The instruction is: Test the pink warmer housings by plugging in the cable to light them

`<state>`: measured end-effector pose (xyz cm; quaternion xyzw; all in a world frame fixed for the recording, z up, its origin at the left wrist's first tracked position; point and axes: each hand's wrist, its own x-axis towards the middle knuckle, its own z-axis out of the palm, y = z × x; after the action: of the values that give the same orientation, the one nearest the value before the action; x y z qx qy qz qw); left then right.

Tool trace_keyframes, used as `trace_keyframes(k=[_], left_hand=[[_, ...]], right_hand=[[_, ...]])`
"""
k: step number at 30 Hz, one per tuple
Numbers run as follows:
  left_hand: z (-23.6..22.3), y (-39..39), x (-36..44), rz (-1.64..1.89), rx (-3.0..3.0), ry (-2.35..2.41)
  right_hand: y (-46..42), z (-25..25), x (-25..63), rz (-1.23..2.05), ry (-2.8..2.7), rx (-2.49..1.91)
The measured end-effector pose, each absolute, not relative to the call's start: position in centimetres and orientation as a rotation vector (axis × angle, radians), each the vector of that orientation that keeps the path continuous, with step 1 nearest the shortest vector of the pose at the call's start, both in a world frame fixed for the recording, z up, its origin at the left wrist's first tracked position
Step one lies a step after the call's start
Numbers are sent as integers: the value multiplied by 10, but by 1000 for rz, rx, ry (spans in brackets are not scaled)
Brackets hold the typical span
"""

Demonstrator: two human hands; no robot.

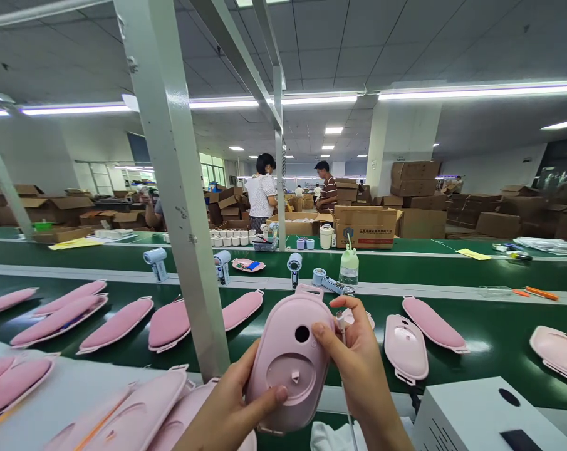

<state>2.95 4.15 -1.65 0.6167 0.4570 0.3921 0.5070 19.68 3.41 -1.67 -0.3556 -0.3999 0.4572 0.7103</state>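
In the middle of the head view, my left hand [245,398] is closed around a pink oval plastic housing [287,360]. Its thumb lies across the shallow round recess. The housing is tilted up, showing a dark round spot and a loop at the top end. My right hand [358,357] pinches a white charging cable [343,335], plug end up, right beside the housing's edge. The right thumb presses on the housing close to the dark spot. From the hand the cable runs down out of view. Whether the plug touches the housing cannot be told.
Several pink oval pieces [116,324] lie on the green conveyor [480,332]; others lie on the near left surface. A metal post [177,156] rises left of centre. At lower right stands a white box [499,419]. Beyond are blue handheld fans [294,266], a bottle [349,268] and people.
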Motion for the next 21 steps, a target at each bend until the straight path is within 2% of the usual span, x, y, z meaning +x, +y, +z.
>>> trace_keyframes(k=[21], left_hand=[[-24, 38, 31, 1064, 1410, 1117]], right_hand=[[31, -21, 190, 1044, -963, -762]])
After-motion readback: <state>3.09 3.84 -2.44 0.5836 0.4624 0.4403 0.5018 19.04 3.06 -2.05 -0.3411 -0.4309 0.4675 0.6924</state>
